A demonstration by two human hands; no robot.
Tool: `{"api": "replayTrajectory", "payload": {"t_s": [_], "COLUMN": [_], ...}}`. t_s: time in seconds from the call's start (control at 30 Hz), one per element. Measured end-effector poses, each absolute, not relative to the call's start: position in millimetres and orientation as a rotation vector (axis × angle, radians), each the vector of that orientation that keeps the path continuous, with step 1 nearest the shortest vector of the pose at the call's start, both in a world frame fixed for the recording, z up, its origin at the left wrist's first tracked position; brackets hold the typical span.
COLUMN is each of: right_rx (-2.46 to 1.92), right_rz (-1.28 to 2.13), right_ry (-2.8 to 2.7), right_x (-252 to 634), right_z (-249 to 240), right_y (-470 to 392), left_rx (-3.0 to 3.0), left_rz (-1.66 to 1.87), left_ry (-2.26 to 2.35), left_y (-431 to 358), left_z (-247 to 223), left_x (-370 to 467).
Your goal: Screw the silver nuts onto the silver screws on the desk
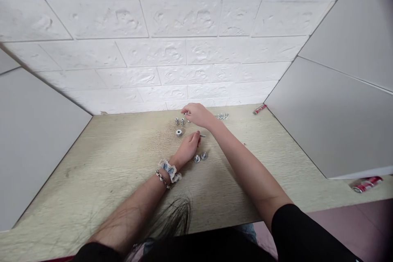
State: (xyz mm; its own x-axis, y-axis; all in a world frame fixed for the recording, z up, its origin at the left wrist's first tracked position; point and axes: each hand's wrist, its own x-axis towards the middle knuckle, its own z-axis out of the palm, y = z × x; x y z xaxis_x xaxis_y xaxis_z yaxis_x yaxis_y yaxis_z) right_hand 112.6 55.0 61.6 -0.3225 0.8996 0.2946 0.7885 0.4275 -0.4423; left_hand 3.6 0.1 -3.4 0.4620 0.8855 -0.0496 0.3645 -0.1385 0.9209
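My left hand (189,145), with a scrunchie and a chain bracelet at the wrist, is closed on a thin metal rod (203,136) that sticks out to the right. Farther back, my right hand (196,114) reaches over the small parts, its fingertips pinched on a small metal piece (185,113). Two upright metal fittings (179,121) stand left of my right hand. A round metal piece with a dark centre (179,132) lies in front of them. Two disc-based metal parts (200,157) are just below my left hand. A row of several small screws (222,116) lies right of my right wrist.
The pale wooden tabletop (123,143) meets a white brick-patterned wall (166,53), with grey panels on both sides. A red can-like item (259,109) lies at the back right, another (367,184) near the right edge. Dark hair hangs over the front edge.
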Motion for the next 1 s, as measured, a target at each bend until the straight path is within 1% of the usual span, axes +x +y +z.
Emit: {"api": "replayTrajectory", "payload": {"t_s": [0.43, 1.0], "right_rx": [-1.525, -1.590], "right_rz": [0.143, 0.155], "right_ry": [-2.311, -2.292], "right_x": [98.8, 94.3], "right_z": [46.1, 37.0], "right_y": [54.8, 60.8], "left_rx": [1.676, 1.623], "left_rz": [0.668, 0.686], "left_ry": [1.073, 1.074], "left_y": [0.1, 1.3], "left_z": [-3.6, -5.6], "left_x": [4.2, 3.7]}}
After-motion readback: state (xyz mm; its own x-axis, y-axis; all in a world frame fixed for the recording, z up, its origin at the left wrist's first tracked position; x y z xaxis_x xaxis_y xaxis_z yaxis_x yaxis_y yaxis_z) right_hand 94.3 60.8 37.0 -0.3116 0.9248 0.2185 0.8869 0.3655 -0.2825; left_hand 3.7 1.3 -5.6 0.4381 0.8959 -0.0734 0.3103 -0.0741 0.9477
